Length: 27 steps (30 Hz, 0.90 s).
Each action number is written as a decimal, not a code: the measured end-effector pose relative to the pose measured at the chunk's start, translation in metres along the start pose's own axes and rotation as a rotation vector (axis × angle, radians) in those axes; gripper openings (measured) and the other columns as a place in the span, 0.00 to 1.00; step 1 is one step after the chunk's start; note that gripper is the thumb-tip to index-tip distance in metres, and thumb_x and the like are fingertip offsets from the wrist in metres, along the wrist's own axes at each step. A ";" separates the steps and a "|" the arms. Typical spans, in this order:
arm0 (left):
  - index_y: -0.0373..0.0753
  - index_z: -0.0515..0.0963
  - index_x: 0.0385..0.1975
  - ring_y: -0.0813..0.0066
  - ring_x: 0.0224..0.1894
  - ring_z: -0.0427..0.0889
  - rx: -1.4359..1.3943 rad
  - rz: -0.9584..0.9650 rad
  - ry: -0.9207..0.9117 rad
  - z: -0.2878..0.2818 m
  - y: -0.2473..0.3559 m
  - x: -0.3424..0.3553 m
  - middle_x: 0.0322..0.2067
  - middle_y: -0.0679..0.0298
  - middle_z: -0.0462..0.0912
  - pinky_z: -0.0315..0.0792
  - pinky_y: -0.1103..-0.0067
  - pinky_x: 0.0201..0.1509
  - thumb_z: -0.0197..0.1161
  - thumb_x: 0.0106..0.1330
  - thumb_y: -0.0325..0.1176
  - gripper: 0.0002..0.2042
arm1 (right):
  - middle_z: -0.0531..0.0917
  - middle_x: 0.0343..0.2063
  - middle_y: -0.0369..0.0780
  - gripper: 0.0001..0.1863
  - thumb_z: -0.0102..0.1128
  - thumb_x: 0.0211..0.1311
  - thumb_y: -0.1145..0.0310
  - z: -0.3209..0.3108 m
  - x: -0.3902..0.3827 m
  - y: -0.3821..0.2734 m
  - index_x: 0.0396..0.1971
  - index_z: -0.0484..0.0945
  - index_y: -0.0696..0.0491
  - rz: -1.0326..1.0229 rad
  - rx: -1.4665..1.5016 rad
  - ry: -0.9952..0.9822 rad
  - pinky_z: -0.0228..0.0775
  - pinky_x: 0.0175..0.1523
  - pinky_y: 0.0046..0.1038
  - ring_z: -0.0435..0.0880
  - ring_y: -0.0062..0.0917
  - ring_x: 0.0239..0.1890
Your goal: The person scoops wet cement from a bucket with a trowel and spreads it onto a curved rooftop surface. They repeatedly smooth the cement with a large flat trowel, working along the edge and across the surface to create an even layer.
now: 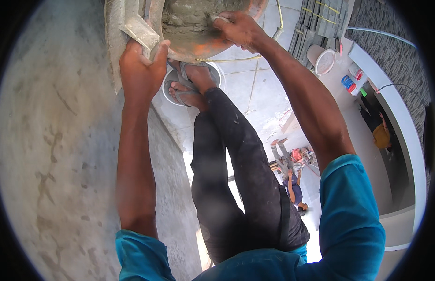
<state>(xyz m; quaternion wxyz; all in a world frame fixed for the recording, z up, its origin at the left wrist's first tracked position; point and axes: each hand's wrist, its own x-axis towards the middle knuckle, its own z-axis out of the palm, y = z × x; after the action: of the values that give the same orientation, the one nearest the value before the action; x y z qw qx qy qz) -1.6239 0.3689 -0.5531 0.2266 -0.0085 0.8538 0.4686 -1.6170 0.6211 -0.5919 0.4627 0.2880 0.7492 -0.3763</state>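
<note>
My left hand [141,65] grips a flat mortar-coated plastering float [138,29] held against the edge of an orange pan. The orange pan [212,44] holds wet grey mortar [187,18] and sits at the top of the view, above my feet. Inside the pan, my right hand [238,29] is closed on a small tool handle [220,18] buried in the mortar. My legs in dark trousers hang below, my sandalled feet [189,91] resting on an upturned white bucket [173,93].
A freshly plastered grey wall [63,154] fills the left side. Far below lie a tiled floor [255,89], a white bucket [324,61], small containers [349,83], stacked tiles [320,21], and two other people [292,180] [381,136].
</note>
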 end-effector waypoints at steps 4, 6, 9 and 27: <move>0.27 0.74 0.60 0.62 0.56 0.82 -0.016 0.008 0.037 -0.001 -0.005 0.000 0.53 0.48 0.83 0.72 0.72 0.61 0.70 0.64 0.31 0.26 | 0.72 0.17 0.33 0.19 0.52 0.67 0.52 -0.011 -0.013 -0.004 0.39 0.79 0.53 0.024 0.152 -0.185 0.63 0.19 0.26 0.68 0.17 0.14; 0.27 0.75 0.59 0.61 0.54 0.84 -0.016 -0.009 0.047 -0.002 -0.008 -0.001 0.50 0.48 0.84 0.73 0.72 0.59 0.70 0.63 0.31 0.25 | 0.73 0.17 0.33 0.16 0.50 0.67 0.54 -0.003 -0.014 -0.008 0.33 0.76 0.52 -0.076 0.137 -0.146 0.63 0.19 0.26 0.68 0.17 0.14; 0.27 0.74 0.60 0.63 0.52 0.84 -0.057 -0.065 0.047 -0.006 -0.014 0.003 0.49 0.50 0.85 0.74 0.73 0.58 0.71 0.63 0.32 0.27 | 0.72 0.16 0.32 0.16 0.50 0.67 0.54 0.020 0.003 -0.013 0.33 0.76 0.51 -0.062 0.160 -0.070 0.63 0.19 0.26 0.68 0.16 0.14; 0.28 0.69 0.59 0.67 0.41 0.86 -0.608 -0.704 0.188 -0.007 -0.038 0.021 0.48 0.51 0.81 0.86 0.76 0.40 0.66 0.64 0.22 0.23 | 0.71 0.15 0.31 0.12 0.50 0.67 0.62 -0.048 -0.108 -0.049 0.38 0.76 0.55 -0.128 0.351 0.020 0.59 0.20 0.23 0.66 0.15 0.15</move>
<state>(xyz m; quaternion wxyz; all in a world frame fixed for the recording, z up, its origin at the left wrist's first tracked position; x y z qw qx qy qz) -1.6368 0.3462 -0.5889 0.2805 -0.4056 0.6399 0.5893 -1.6345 0.6244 -0.4654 0.3731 0.3199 0.6934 -0.5270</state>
